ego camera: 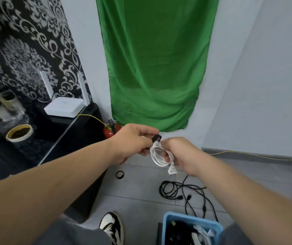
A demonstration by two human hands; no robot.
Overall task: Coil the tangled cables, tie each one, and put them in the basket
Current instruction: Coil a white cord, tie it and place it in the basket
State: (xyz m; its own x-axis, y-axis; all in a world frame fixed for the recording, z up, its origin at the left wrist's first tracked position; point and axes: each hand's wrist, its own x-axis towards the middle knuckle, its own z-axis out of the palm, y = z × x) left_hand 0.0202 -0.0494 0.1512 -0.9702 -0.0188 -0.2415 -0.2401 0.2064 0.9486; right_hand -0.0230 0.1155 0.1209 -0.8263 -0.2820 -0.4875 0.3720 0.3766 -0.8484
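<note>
A white cable (157,156) is wound into a small coil, its plug hanging below. My right hand (180,152) grips the coil from the right. My left hand (134,140) pinches a black tie strap (156,138) at the top of the coil. On the grey floor below lies a tangled black cable (182,191). A blue basket (170,220) at the bottom holds black and white coiled cables. A small black ring of tie (120,174) lies on the floor near the left.
A black cabinet (67,138) stands at left with a white router (63,106) and a tape roll (19,133) on it. A red fire extinguisher (109,132) sits by the wall under a green cloth (154,68). My shoe (112,225) is near the basket.
</note>
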